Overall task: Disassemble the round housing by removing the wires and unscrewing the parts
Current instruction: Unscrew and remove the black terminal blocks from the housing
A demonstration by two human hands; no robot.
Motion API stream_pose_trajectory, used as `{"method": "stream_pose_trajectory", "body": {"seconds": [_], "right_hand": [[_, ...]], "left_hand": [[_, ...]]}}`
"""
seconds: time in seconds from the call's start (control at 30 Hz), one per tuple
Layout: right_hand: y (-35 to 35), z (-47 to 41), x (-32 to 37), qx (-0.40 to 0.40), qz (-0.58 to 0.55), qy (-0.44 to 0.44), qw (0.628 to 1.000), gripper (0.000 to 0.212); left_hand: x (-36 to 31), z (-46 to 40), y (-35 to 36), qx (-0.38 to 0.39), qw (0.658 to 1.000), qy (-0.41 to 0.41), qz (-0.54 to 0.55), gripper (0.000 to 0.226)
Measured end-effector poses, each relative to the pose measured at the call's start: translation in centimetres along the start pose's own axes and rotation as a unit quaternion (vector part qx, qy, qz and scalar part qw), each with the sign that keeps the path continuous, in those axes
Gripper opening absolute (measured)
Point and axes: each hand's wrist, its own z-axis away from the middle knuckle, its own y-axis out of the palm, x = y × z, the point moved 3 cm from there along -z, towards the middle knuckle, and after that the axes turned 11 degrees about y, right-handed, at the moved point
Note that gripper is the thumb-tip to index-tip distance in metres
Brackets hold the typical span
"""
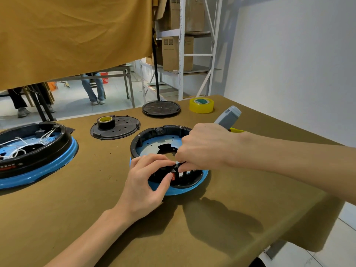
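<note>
Both hands on wire-free round housing

The right hand hides the round housing's right rim and whatever its fingers pinch. The second housing is cut off at the left edge.

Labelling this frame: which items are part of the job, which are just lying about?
In the job:
- round black housing with blue rim, gripped at its near edge
- left hand
- right hand

Lying about:
- second, larger round housing with white wires
- black perforated disc cover
- black tape roll
- yellow tape roll
- grey power screwdriver
</note>
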Motion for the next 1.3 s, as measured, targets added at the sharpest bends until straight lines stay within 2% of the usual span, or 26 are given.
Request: {"method": "stream_pose_trajectory", "body": {"seconds": [0.2, 0.33, 0.93, 1.1, 1.3], "right_hand": [[0.3, 0.2, -0.8, 0.027, -0.056, 0.005, 0.998, 0.044], [0.1, -0.5, -0.8, 0.049, -0.042, -0.011, 0.998, 0.047], [0.3, -2.1, -1.8, 0.123, -0.155, 0.008, 0.980, 0.043], [0.4, -2.0, -1.9, 0.111, -0.153, -0.003, 0.982, 0.041], [1.0, -2.1, -2.1, 0.098, -0.154, -0.007, 0.983, 0.049]], "left_hand": [[-0.2, -0.1, -0.1, -0.004, 1.000, -0.007, 0.005, 0.034], [-0.2, -0.1, 0.0, -0.004, 1.000, -0.013, 0.001, 0.031], [-0.5, -0.3, -0.2, 0.006, 1.000, 0.007, -0.012, 0.036], [-0.4, -0.3, -0.3, 0.010, 1.000, 0.005, -0.014, 0.036], [-0.3, -0.3, -0.2, 0.009, 1.000, 0.004, -0.013, 0.036]]}}
